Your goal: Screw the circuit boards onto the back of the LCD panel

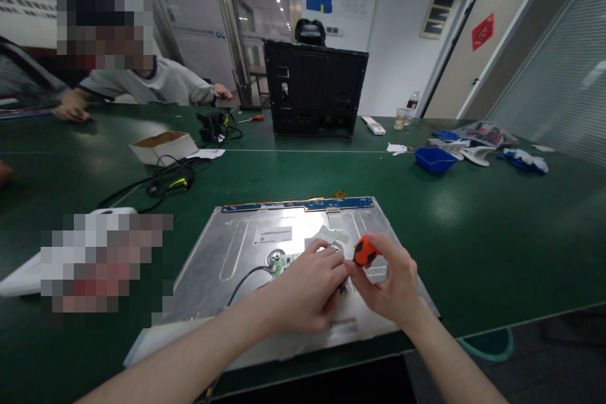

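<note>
A silver metal-backed display panel (pixel 203 278) lies flat in front of me, with a blue circuit strip (pixel 293 205) along its far edge. My right hand (pixel 395 281) pinches a screwdriver with an orange and black handle (pixel 366 251) over the panel's right half. Close beside it, my left hand (pixel 310 287) has its fingers curled together near the screwdriver; what they grip is hidden. Left of those fingers, a small green circuit board (pixel 284 262) shows partly under the hand, and a black cable (pixel 241 284) runs from it toward the near edge.
A large black monitor casing (pixel 315 88) stands at the back. Black cables (pixel 165 180), an open box (pixel 163 146) and another screwdriver (pixel 255 118) lie left of it. A blue tray (pixel 434 160) and gloves (pixel 523 160) lie right. A person (pixel 161 82) sits across the table at left.
</note>
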